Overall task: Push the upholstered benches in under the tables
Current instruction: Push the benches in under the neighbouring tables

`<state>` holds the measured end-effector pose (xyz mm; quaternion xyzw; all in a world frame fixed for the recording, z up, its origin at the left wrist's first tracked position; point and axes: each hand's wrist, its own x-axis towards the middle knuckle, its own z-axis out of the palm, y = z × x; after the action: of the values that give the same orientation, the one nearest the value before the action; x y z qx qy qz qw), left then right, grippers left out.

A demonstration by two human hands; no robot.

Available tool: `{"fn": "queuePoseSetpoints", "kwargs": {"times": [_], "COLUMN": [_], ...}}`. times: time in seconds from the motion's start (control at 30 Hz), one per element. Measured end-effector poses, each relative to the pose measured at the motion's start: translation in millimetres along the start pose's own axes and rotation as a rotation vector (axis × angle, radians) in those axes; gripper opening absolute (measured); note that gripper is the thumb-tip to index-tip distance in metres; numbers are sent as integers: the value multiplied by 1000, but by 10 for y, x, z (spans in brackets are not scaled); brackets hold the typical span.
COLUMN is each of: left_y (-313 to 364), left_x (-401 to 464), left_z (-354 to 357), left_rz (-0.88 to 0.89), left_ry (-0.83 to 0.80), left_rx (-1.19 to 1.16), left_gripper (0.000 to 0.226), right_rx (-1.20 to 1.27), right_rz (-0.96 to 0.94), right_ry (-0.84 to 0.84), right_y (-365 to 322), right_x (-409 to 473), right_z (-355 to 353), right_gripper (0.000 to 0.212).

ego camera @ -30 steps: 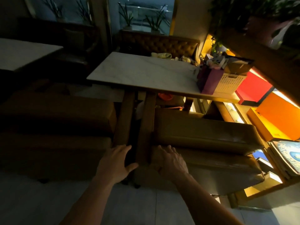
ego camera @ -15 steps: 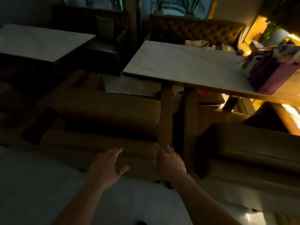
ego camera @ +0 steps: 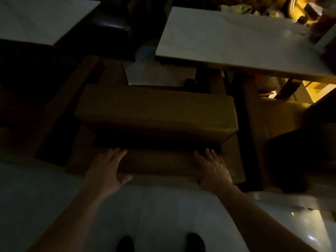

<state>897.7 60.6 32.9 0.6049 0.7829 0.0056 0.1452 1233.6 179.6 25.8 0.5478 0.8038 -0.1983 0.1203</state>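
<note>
A tan upholstered bench (ego camera: pixel 156 111) stands in front of me in dim light, its padded seat above a lower base. My left hand (ego camera: pixel 107 168) lies flat on the near face of the base, fingers spread. My right hand (ego camera: pixel 212 170) rests flat on the same face further right, also spread. Neither hand grips anything. A white-topped table (ego camera: pixel 227 39) stands beyond the bench at the right. A second white table (ego camera: pixel 36 19) is at the far left. Another tan bench (ego camera: pixel 280 115) sits at the right, partly under the table.
A dark wooden post (ego camera: pixel 243 135) separates the two benches. Another wooden frame (ego camera: pixel 72 99) slants at the left. A dark padded seat (ego camera: pixel 111 24) stands between the tables at the back. Pale floor tiles (ego camera: pixel 163 215) and my two shoes lie below.
My view has swung left from the right bench to the left one. Both hands moved left and apart, and now press flat on this bench's near face.
</note>
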Motion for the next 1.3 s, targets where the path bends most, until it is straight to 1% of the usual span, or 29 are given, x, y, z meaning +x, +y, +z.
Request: {"fn": "queuePoseSetpoints", "kwargs": {"times": [0.13, 0.23, 0.33, 0.43, 0.67, 1.03, 1.17, 1.3], "left_y": [-461, -688, -803, -838, -845, -1057, -1086, -1099], "left_x": [308, 483, 592, 624, 622, 530, 596, 742], "left_z": [71, 131, 203, 254, 260, 264, 232, 171], "left_rz": [87, 143, 185, 215, 224, 238, 221, 212], "left_ry": [-71, -122, -124, -77, -95, -123, -159, -171], "left_rx": [-5, 11, 1, 8, -25, -14, -34, -59], "left_gripper": [106, 110, 106, 100, 95, 96, 97, 98], "right_rx": [-19, -25, -19, -44, -90, -203, -187, -185], "right_rz": [63, 124, 180, 198, 201, 218, 215, 217], "right_ry": [-23, -40, -7, 36, 86, 21, -35, -27], "right_y": [-350, -483, -545, -591, -679, -879, -878, -937], "right_x": [191, 296, 330, 353, 271, 129, 227, 315], "right_z": [186, 232, 248, 263, 319, 412, 350, 292], "right_gripper": [112, 117, 115, 114, 108, 107, 109, 110]}}
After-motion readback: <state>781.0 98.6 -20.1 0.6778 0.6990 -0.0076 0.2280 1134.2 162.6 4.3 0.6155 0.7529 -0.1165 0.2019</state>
